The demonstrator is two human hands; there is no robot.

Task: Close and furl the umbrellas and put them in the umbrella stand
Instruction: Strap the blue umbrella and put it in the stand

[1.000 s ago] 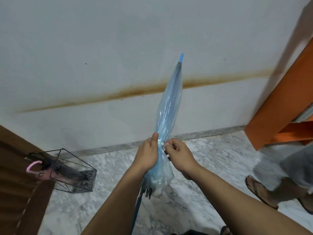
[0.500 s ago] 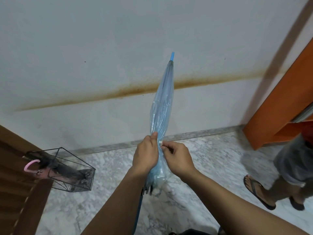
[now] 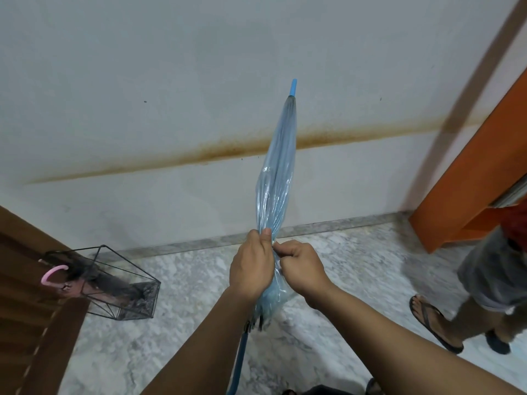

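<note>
A closed, translucent blue umbrella [image 3: 278, 178] points up and away from me, its blue tip near the wall stain. My left hand [image 3: 252, 266] is wrapped around the furled canopy low down. My right hand [image 3: 302, 266] pinches the small tie strap at the same spot, touching the left thumb. The blue shaft runs down between my forearms. At the lower left stands a black wire umbrella stand [image 3: 125, 283] on the marble floor, holding a dark umbrella with a pink hooked handle [image 3: 52, 273].
A wooden door [image 3: 25, 309] fills the lower left beside the stand. An orange cabinet [image 3: 470, 178] stands at the right. Another person's legs in sandals [image 3: 436, 323] are on the floor at the right. A white stained wall is ahead.
The umbrella has tilted slightly more upright and shifted left. My fingers keep working at the strap. The other person has stepped further into view at the right.
</note>
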